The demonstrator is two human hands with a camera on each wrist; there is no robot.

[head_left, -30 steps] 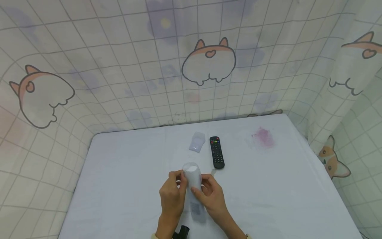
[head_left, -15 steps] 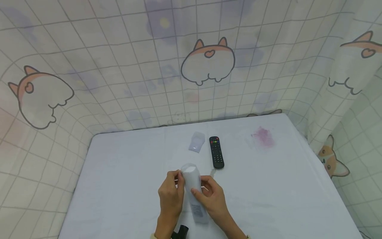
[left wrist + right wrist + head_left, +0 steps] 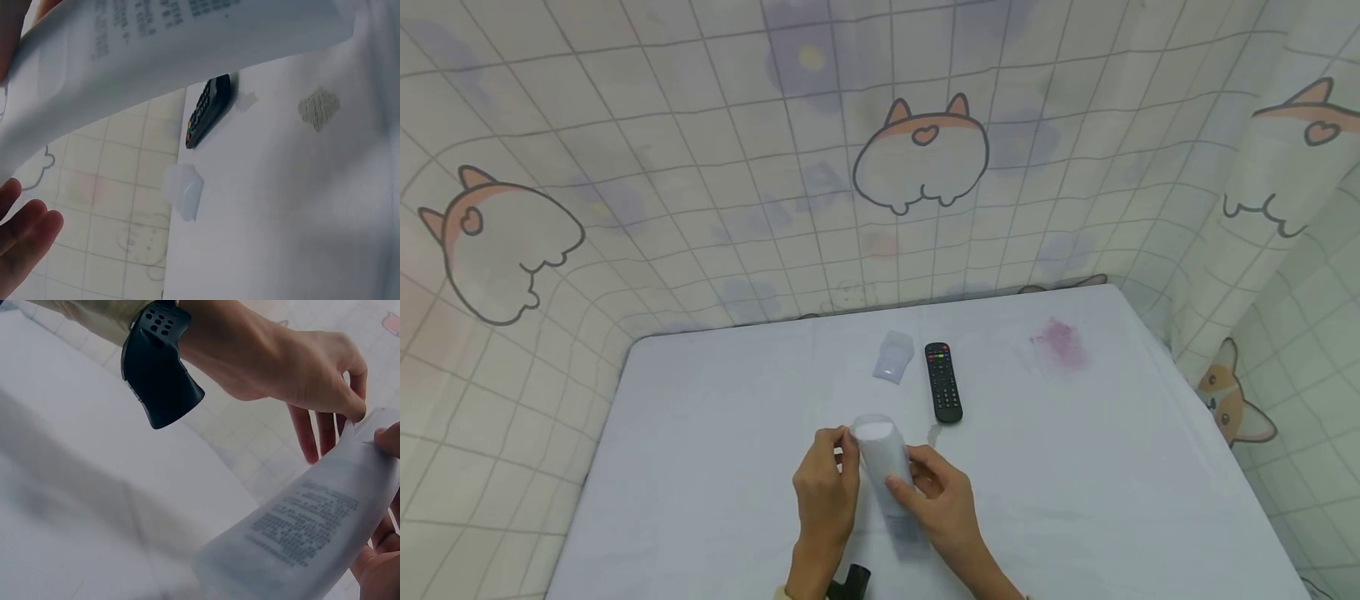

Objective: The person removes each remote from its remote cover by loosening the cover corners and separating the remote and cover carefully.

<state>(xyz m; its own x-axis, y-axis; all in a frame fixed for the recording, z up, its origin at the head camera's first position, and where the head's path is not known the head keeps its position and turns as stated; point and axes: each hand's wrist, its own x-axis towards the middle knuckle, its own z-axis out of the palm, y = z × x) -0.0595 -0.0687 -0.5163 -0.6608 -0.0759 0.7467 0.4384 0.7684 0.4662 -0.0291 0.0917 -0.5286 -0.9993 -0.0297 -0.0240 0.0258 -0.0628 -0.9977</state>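
Observation:
Both hands hold a white sheet [image 3: 882, 457] with small printed text, curled into a tube above the table. My left hand [image 3: 844, 450] pinches its left edge between thumb and forefinger, which the right wrist view shows at the sheet's [image 3: 312, 531] top corner. My right hand [image 3: 908, 479] grips the sheet's right side, thumb on top. In the left wrist view the sheet [image 3: 187, 37] fills the top, with the left hand's fingers [image 3: 25, 234] at lower left.
A black remote [image 3: 943, 382] lies beyond the hands, with a small clear bag [image 3: 892, 357] to its left. A pink stain [image 3: 1062, 343] marks the white table [image 3: 700, 433] at far right. Patterned cloth walls enclose three sides. A black wrist device [image 3: 159, 369] sits on the left wrist.
Both hands have shifted slightly left and toward me with the curled sheet. Their grip looks the same.

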